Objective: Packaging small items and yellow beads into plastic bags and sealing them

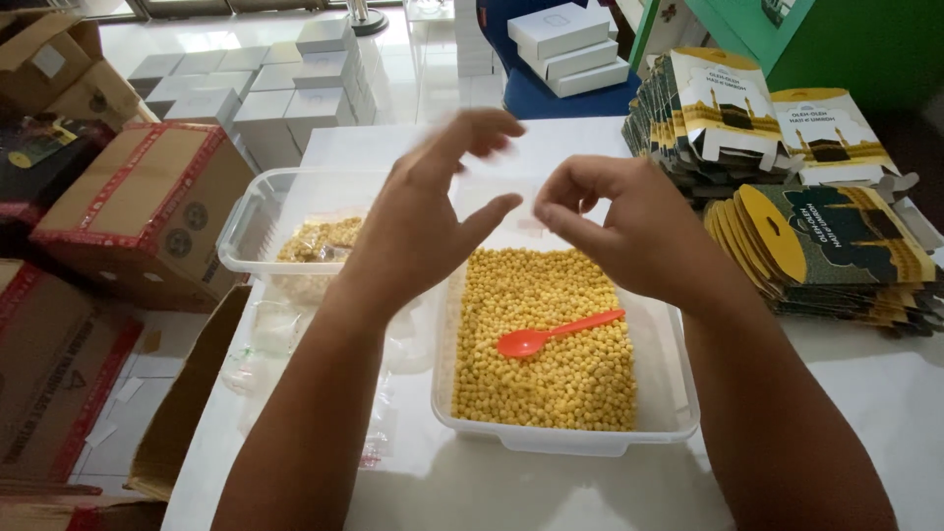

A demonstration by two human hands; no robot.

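Clear tub (664, 418) of yellow kernels (551, 344) holds an orange spoon (556, 332). Above, at twelve o'clock, left hand (423, 221) spreads empty; right hand (619, 221) pinches, contents unclear.

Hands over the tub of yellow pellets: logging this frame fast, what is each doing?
Left hand: open, fingers spread, holding nothing visible.
Right hand: fingers pinched together; whether they grip anything cannot be told.

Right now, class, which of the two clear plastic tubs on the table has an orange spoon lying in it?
The nearer tub, under the hands, filled with loose yellow kernels: the orange spoon rests on them. The far-left tub holds small filled bags.
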